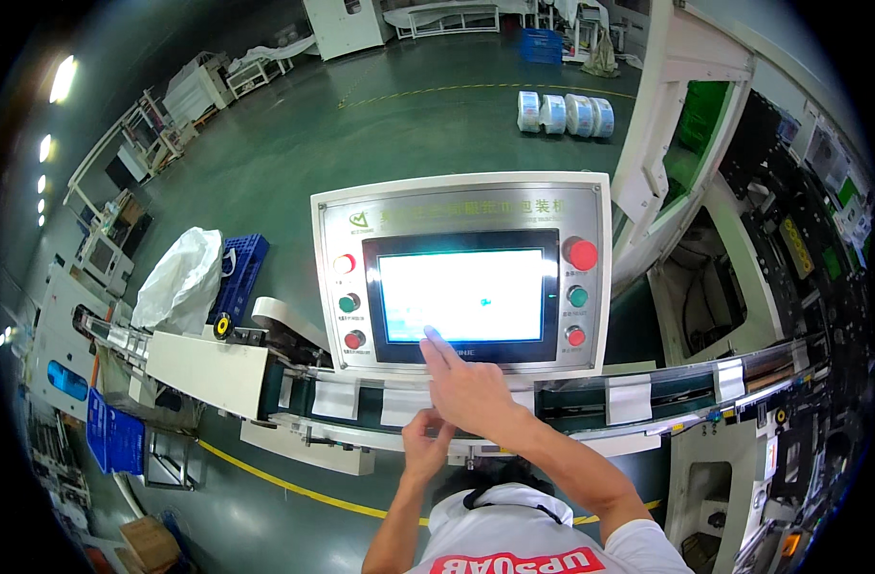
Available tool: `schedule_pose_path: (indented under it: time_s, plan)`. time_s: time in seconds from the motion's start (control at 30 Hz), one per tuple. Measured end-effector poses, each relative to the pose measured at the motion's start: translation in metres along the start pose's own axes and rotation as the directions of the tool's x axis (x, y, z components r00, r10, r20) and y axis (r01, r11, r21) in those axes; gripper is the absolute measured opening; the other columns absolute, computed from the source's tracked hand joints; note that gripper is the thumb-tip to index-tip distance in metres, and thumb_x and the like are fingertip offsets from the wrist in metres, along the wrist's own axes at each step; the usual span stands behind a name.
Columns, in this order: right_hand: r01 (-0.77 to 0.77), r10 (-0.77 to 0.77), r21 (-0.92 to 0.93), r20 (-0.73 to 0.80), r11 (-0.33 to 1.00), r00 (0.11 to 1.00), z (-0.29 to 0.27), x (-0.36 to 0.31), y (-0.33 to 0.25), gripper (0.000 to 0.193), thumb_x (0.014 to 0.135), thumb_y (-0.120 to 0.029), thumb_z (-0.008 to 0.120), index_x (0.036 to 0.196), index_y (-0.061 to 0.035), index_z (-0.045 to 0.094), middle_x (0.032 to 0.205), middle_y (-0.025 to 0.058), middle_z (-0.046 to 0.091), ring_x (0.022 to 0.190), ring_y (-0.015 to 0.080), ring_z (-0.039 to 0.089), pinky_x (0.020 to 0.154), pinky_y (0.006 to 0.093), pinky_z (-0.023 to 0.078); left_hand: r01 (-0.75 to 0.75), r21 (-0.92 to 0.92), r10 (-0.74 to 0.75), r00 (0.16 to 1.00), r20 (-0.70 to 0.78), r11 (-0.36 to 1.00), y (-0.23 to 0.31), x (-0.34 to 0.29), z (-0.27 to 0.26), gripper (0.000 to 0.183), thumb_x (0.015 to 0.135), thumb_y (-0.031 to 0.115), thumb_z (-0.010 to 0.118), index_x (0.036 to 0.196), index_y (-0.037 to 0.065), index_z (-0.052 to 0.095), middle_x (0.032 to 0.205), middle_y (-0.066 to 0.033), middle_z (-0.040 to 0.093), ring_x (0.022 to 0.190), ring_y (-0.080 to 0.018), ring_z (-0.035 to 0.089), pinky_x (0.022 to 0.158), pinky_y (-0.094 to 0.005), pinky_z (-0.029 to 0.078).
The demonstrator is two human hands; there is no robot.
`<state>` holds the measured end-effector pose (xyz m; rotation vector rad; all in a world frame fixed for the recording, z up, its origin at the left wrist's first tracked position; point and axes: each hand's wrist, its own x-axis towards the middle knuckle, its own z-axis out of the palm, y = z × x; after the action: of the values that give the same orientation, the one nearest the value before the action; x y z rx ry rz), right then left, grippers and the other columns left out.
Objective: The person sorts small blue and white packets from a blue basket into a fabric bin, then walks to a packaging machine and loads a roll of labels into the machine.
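A control panel [461,210] in a pale frame stands upright in front of me, with a lit touchscreen [461,287] in its middle. My right hand [471,394] reaches up to it, a stretched fingertip at the screen's lower edge and nothing in the hand. Below and left of it, my left hand [426,445] is by the conveyor's near edge with its fingers curled; what they hold, if anything, is hidden. White packets [335,399] lie spaced along the conveyor [571,404] behind the hands.
A red button [580,253] and other round buttons flank the screen. Machine housing [638,191] rises at the right. Printed film rolls [579,116] sit on the floor beyond. A white sack [181,277] and blue pallet [241,273] are at the left, near a blue crate [114,435].
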<state>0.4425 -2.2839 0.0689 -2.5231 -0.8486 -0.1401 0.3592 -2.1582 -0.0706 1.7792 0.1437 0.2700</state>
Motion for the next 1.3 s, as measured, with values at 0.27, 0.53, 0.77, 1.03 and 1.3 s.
schedule_pose_path:
  time_s: [0.27,0.53,0.77,1.03,1.3]
  plan:
    - [0.041,0.016,0.148,-0.363,0.988,0.932,-0.005,-0.037,0.033,0.031,0.078,-0.011,0.064,0.108,-0.0039,0.057,0.118,0.009,0.06,0.065,0.0251,0.064,0.056,0.0348,0.052,0.06,0.065,-0.066,0.993,0.098,0.996,0.011,0.005,0.003,0.012,0.081,0.009,0.069,0.09,0.001,0.066,0.076,-0.0064,0.067,0.069,-0.0117,0.063,0.064,-0.0262,0.05]
    - [-0.254,0.295,0.168,-0.714,0.953,0.634,-0.033,-0.082,0.099,0.027,0.078,-0.005,0.064,0.103,-0.0009,0.054,0.108,0.0184,0.054,0.1,0.0327,0.053,0.084,0.0402,0.044,-0.007,0.019,0.002,0.975,0.223,1.0,0.029,0.016,0.024,0.009,0.08,0.008,0.069,0.085,0.001,0.065,0.069,-0.0024,0.064,0.062,-0.0068,0.057,0.058,-0.0222,0.047]
    - [-0.247,0.671,0.713,-0.401,0.656,0.624,-0.018,-0.085,0.139,0.064,0.086,-0.022,0.062,0.137,0.0049,0.032,0.128,0.0235,0.046,0.119,0.0298,0.047,0.103,0.0381,0.034,-0.124,0.091,0.095,0.958,0.271,0.988,0.022,0.017,0.032,0.012,0.078,0.01,0.072,0.081,0.001,0.065,0.063,-0.0016,0.062,0.054,-0.005,0.054,0.051,-0.0206,0.043]
    - [-0.313,0.721,0.737,-0.327,0.599,0.61,-0.014,-0.09,0.149,0.071,0.084,-0.03,0.067,0.138,0.0017,0.034,0.126,0.0201,0.051,0.114,0.0259,0.052,0.097,0.0359,0.041,-0.249,0.158,0.188,0.927,0.323,0.955,0.011,0.02,0.038,0.012,0.077,0.01,0.072,0.08,0.002,0.065,0.065,-0.0038,0.062,0.057,-0.0075,0.057,0.053,-0.0219,0.045]
    - [-0.243,0.713,0.83,-0.238,0.502,0.659,-0.017,-0.095,0.159,0.09,0.076,-0.041,0.074,0.142,-0.0005,0.029,0.129,0.0194,0.05,0.118,0.0247,0.051,0.097,0.0339,0.041,-0.08,0.153,0.009,0.908,0.419,0.985,-0.011,0.014,0.039,0.015,0.079,0.013,0.069,0.084,0.0,0.063,0.069,-0.0048,0.062,0.063,-0.0123,0.057,0.058,-0.0272,0.047]
